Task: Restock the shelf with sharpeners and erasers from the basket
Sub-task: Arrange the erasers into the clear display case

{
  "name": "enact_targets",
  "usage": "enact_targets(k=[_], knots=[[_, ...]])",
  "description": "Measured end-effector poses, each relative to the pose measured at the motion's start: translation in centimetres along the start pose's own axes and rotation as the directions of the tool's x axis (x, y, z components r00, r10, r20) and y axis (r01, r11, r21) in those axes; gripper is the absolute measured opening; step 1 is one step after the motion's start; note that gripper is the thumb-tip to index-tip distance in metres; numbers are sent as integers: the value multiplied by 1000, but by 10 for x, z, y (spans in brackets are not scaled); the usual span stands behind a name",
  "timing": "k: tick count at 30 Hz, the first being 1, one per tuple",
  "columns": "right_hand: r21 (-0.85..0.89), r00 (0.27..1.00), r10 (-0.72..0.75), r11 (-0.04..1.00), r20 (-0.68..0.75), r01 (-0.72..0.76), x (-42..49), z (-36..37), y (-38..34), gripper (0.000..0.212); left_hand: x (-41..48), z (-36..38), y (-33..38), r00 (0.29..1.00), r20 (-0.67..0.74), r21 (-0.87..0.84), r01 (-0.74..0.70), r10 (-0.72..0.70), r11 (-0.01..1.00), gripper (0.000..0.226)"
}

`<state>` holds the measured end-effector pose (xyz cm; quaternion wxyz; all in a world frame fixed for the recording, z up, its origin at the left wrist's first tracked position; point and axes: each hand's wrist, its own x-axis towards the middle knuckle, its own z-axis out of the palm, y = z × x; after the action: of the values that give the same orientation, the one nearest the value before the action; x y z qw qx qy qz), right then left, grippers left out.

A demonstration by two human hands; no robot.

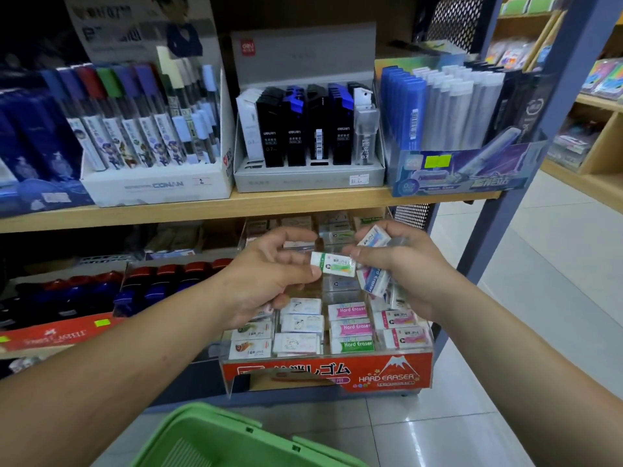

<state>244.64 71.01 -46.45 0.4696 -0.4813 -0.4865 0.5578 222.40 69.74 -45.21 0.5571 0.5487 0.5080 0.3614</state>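
Several erasers already fill the display tray (397, 365), yet the right hand (404, 264) clutches a few more while the left hand (269, 281) pinches a green-banded eraser (332, 264) over it, basket (215, 439) contents unseen

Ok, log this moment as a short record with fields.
left hand: pinching a green-striped eraser
right hand: grip on several erasers, also touching the green-striped one
eraser tray: on the lower shelf, columns partly filled
basket: green, on the floor below the hands
upper shelf: boxed pencil leads
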Motion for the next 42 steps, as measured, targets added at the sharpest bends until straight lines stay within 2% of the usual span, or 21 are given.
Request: enact_targets(k=[3,5,8,10,12,14,17,20,25,27,33,37,39,41,42], knots=[[-64,997,-14,998,-73,9,1,-9,-6,19,4,9,6,998,-26,201,-43,50,979,27],[-85,989,-19,996,-147,7,0,-24,-11,15,15,21,11,993,-65,274,-73,95,959,17],[-91,965,-25,996,-260,1,-6,-46,-14,10,38,42,14,982,-92,382,-116,163,917,14],[-128,947,-44,992,-318,3,-12,-55,-11,9,55,58,13,981,-53,468,-142,188,872,14],[-201,953,-66,980,-296,6,-17,-59,-8,11,70,72,10,983,23,560,-163,181,812,12],[-236,968,-62,972,-244,3,-21,-60,-5,15,82,82,9,981,98,678,-190,169,710,15],[-189,973,-28,982,-227,-16,-21,-63,-1,14,93,90,9,984,144,772,-180,107,609,18],[-125,975,5,992,-224,-34,-19,-64,0,15,97,94,14,987,157,835,-157,45,528,12],[-67,977,51,996,-206,-67,-16,-62,1,16,98,98,26,978,207,902,-195,9,385,16],[-74,976,52,995,-210,-69,-15,-62,1,14,99,99,26,982,191,897,-175,2,406,14],[-80,976,44,995,-213,-63,-16,-61,0,12,103,89,21,996,83,780,-46,-30,625,10],[-80,974,39,995,-223,-58,-15,-60,0,11,97,88,21,987,131,779,-47,-89,625,17],[-76,974,47,995,-221,-66,-16,-60,-2,13,97,86,23,989,114,751,-26,-90,660,18],[-67,976,62,995,-209,-78,-17,-59,-4,14,94,84,27,997,46,695,11,-60,719,14],[-66,977,69,994,-204,-84,-17,-59,-5,14,91,82,30,998,24,617,36,-64,786,13]])
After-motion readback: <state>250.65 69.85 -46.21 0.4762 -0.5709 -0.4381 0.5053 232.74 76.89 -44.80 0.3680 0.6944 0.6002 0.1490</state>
